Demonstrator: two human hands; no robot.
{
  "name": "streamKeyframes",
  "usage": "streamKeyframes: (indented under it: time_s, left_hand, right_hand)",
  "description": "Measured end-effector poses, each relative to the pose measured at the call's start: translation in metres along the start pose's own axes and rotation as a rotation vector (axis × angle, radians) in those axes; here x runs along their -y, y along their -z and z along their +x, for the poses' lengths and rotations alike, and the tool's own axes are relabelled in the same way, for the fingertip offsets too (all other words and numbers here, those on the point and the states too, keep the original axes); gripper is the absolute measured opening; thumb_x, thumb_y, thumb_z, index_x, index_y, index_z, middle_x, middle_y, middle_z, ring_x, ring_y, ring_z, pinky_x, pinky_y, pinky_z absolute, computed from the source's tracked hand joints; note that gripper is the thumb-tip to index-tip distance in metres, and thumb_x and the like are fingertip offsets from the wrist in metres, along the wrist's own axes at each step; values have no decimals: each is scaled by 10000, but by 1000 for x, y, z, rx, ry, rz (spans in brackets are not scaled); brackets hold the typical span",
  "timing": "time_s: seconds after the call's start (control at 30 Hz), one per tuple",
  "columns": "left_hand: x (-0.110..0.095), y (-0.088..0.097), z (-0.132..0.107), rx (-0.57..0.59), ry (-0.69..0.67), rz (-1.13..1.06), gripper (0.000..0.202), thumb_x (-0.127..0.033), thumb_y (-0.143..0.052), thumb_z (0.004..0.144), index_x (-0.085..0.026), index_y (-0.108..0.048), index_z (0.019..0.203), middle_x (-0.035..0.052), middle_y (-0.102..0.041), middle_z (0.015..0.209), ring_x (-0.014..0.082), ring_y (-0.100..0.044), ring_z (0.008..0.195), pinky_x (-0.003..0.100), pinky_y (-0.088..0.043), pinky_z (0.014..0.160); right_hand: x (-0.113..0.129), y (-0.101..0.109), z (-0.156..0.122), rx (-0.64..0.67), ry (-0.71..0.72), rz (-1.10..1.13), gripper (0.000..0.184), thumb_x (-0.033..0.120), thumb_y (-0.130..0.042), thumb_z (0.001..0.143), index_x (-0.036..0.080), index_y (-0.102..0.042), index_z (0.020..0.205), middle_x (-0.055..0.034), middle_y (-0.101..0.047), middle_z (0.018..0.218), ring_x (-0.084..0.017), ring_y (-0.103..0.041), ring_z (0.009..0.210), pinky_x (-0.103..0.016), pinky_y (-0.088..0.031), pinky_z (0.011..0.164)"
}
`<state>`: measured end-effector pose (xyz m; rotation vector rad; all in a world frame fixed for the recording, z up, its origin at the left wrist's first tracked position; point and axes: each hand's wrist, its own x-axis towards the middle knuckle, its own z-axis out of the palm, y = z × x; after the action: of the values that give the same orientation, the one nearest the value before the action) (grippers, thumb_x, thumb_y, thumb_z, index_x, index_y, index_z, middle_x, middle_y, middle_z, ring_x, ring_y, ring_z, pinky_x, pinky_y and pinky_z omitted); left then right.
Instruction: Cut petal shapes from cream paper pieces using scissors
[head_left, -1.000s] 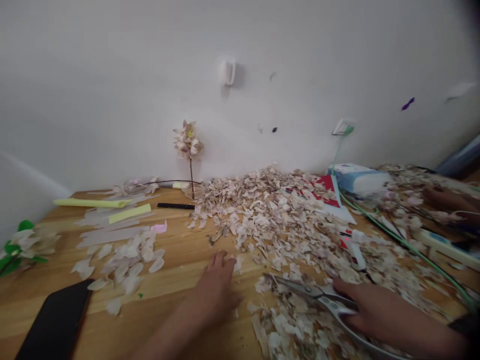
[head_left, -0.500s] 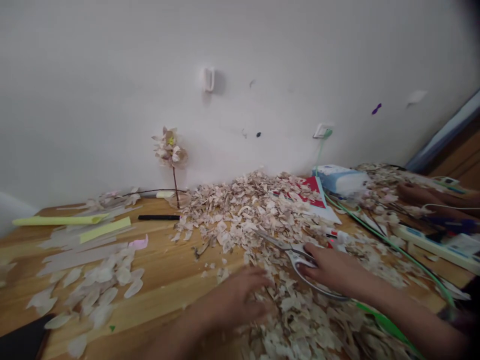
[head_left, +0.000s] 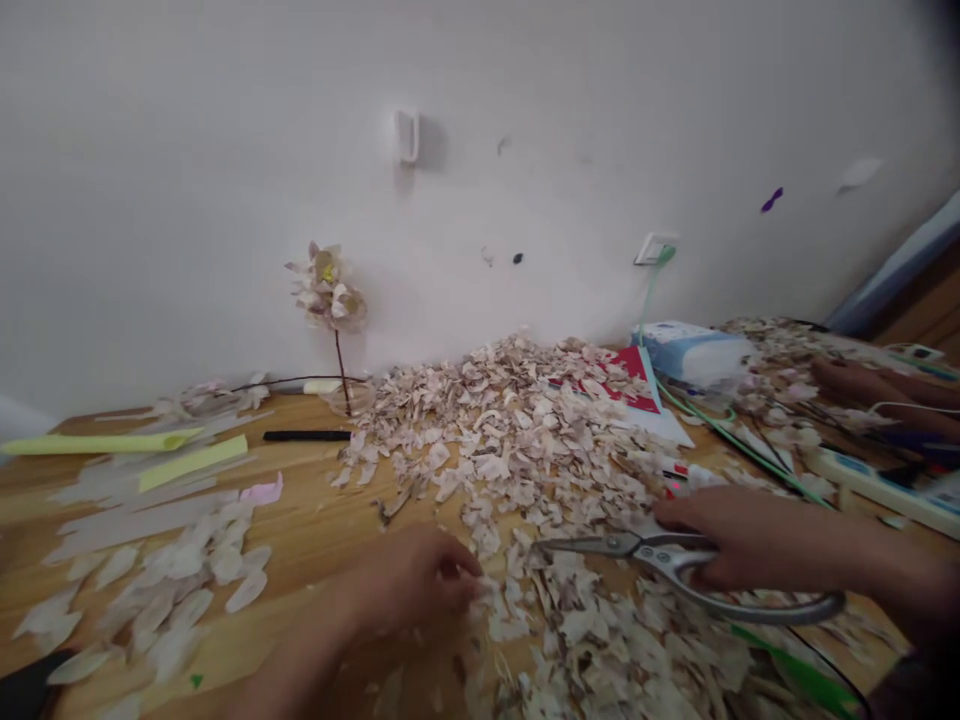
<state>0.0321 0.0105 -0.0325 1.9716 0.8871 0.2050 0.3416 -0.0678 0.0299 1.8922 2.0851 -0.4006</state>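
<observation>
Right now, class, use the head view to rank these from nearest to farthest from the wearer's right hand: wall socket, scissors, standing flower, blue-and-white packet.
1. Scissors: held in the right hand.
2. Blue-and-white packet: beyond the hand, toward the back.
3. Wall socket: higher up, above and slightly left of the blue-and-white packet.
4. Standing flower: far off to the left.

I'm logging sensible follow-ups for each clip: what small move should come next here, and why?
Probably the right hand should angle the scissors slightly away: they point toward the left hand, which is curled at the loose petals near their tip. Whether that hand pinches a petal is unclear.
</observation>
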Motion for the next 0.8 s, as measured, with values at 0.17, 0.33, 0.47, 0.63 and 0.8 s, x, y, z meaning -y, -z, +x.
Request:
streamKeyframes:
  time_s: [0.17, 0.33, 0.47, 0.63, 0.8]
  left_hand:
    - [26, 5, 23, -243, -52, 276, 453, -363, -463, 797, -201, -517, 1217, 90, -466, 1343, 237, -369, 1258, 389, -279, 1026]
    - [27, -9, 17, -70, -113, 280, 505, -309, -595, 708, -224, -540, 1203, 99, -451, 1353, 264, -371, 1259, 413, -250, 1042]
    - [5, -18, 4, 208, -185, 123, 400, -363, -586, 729, -307, -594, 1125, 32, -673, 1075, 236, -609, 989, 359, -437, 875]
    - [5, -22, 10, 88, -234, 101, 384, -347, -536, 782, -258, -572, 1153, 57, -577, 1233, 231, -513, 1134, 368, -383, 950]
    - [11, -32, 15, 117, -294, 266, 524, -362, -607, 736, -286, -487, 1240, 69, -424, 1378, 316, -220, 1321, 553, -109, 1048]
  right_hand:
    - [2, -6, 23, -66, -31, 13, 135, 241, -489, 715, 231, -570, 823, -69, -681, 829, -253, -620, 751, -299, -388, 599]
    - [1, -17, 22, -77, -61, -40, 165, 232, -497, 702, 194, -589, 833, -143, -681, 836, -334, -616, 774, -364, -386, 615]
    - [-18, -14, -8, 15, -34, 23, 226, 109, -485, 609, 257, -606, 729, -19, -670, 723, -219, -612, 690, -283, -376, 587]
    - [-30, -19, -17, -51, -153, 19, 169, 194, -535, 647, 246, -620, 783, -59, -678, 796, -253, -615, 750, -312, -403, 630]
    - [-14, -39, 11, -146, -267, -18, 262, 327, -489, 743, 167, -592, 923, -157, -678, 893, -325, -626, 813, -358, -410, 637]
